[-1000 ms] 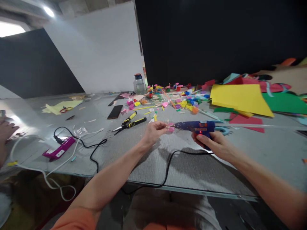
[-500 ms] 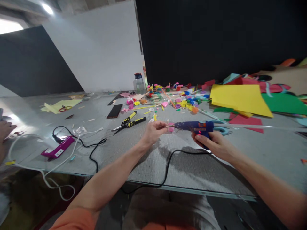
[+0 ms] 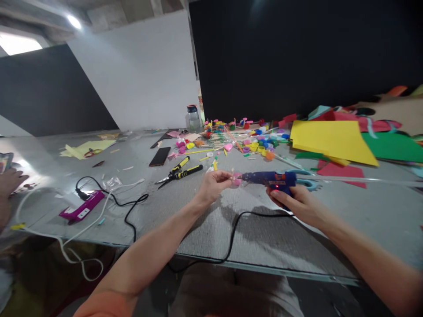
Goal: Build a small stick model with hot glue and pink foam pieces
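Note:
My right hand (image 3: 299, 200) is wrapped round a blue hot glue gun (image 3: 269, 178), which lies level with its red light lit. A long clear glue stick (image 3: 350, 178) sticks out of its back. The gun's nozzle points left, at a small pink piece (image 3: 237, 179). My left hand (image 3: 216, 182) is closed in a pinch on this piece, close to the nozzle; its exact kind is too small to make out. Left of this hand lie yellow-and-black pliers (image 3: 178, 171), and beyond it a small green-and-yellow bit (image 3: 214, 165).
A black cord (image 3: 233, 233) crosses the table's front edge. A purple power strip (image 3: 82, 207) with white cable lies left, near another person's hand (image 3: 15, 178). A phone (image 3: 160, 156), bottle (image 3: 192, 118), colourful caps and sticks (image 3: 231, 136), yellow sheets (image 3: 333, 138) and blue scissors (image 3: 307, 182) lie around.
The view has tilted up slightly, so everything sits a little lower. Both hands keep their holds, and the nozzle stays at the pink piece.

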